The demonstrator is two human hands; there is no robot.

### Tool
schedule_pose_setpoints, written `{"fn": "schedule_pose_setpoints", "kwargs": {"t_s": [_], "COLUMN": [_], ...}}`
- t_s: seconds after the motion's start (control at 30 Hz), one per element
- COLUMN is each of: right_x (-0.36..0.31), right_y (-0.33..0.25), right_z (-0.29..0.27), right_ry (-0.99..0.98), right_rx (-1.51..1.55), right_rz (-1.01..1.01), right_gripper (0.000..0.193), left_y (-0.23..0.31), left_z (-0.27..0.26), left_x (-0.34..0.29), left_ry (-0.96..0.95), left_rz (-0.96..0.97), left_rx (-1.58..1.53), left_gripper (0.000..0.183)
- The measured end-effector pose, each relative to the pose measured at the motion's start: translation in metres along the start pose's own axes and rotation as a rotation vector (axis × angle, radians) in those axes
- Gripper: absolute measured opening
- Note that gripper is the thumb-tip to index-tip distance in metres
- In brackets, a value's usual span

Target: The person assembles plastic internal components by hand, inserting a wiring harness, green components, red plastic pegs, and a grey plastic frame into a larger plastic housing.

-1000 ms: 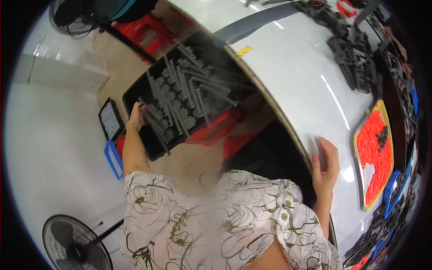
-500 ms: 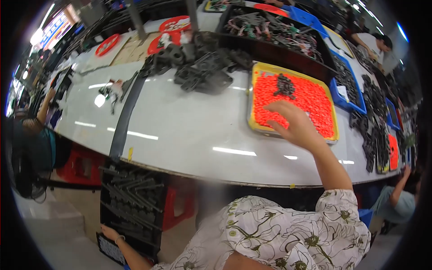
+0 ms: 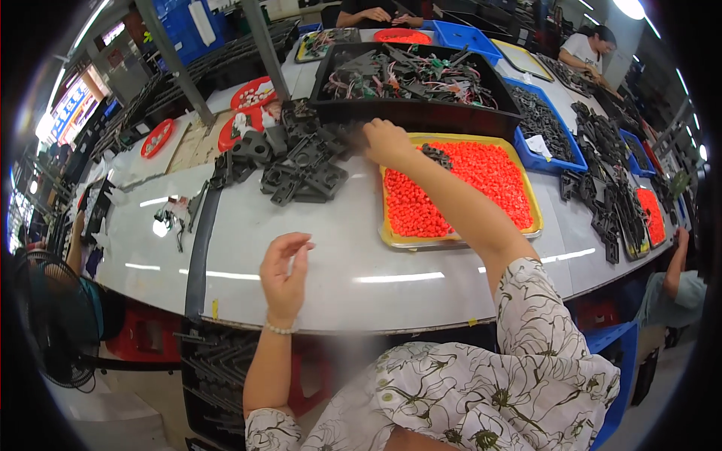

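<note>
My right hand [image 3: 388, 144] reaches across the yellow-rimmed tray [image 3: 535, 203] to the right end of a heap of dark grey plastic parts [image 3: 304, 169]. Its fingers are closed on a blurred dark plastic part [image 3: 350, 137] at the heap's edge. Over the near side of the white table, my left hand [image 3: 284, 274] is raised with loosely bent fingers, the thumb apart and nothing seen in it. Small orange-red pieces [image 3: 481, 177] fill the tray. A little cluster of dark pieces [image 3: 436, 156] lies on them, partly behind my right forearm.
Behind the tray stands a large black bin [image 3: 421, 114] of wired parts. Blue trays [image 3: 568, 161] and more dark parts [image 3: 598, 203] lie to the right. Metal posts [image 3: 263, 52] rise at the back left. A fan [image 3: 56, 323] is at far left. Other people sit around the table.
My right hand has moved left and away from me, from above the orange-red pieces to the heap. My left hand has risen from beside the low rack of dark parts to over the table.
</note>
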State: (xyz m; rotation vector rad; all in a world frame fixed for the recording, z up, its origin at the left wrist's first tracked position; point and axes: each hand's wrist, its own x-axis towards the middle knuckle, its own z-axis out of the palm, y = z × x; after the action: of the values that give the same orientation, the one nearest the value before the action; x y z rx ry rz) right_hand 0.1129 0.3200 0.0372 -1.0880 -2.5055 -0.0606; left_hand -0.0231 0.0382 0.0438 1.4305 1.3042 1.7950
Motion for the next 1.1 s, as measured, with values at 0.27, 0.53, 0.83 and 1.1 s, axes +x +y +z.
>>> {"fn": "schedule_pose_setpoints", "kwargs": {"t_s": [0.27,0.53,0.83,1.1], "right_x": [-0.042,-0.093,0.027,0.060], "right_y": [-0.012,-0.004,0.117,0.150], "right_z": [-0.076,-0.135,-0.104,-0.091], "right_ry": [0.022,-0.408,0.006,0.022], "right_rx": [0.605,0.981,0.285,-0.111], "right_rz": [0.045,-0.114,0.183,0.116], "right_gripper": [0.028,0.032,0.041,0.020], "left_y": [-0.006,-0.009,-0.015,-0.024], "left_z": [0.074,0.105,0.125,0.105], "left_x": [0.056,0.062,0.055,0.058], "left_ry": [0.000,-0.222,-0.155,-0.124], "left_rz": [0.132,0.030,-0.150,-0.120], "left_rx": [0.294,-0.003,-0.470,-0.431], "left_gripper": [0.081,0.097,0.094,0.084]}}
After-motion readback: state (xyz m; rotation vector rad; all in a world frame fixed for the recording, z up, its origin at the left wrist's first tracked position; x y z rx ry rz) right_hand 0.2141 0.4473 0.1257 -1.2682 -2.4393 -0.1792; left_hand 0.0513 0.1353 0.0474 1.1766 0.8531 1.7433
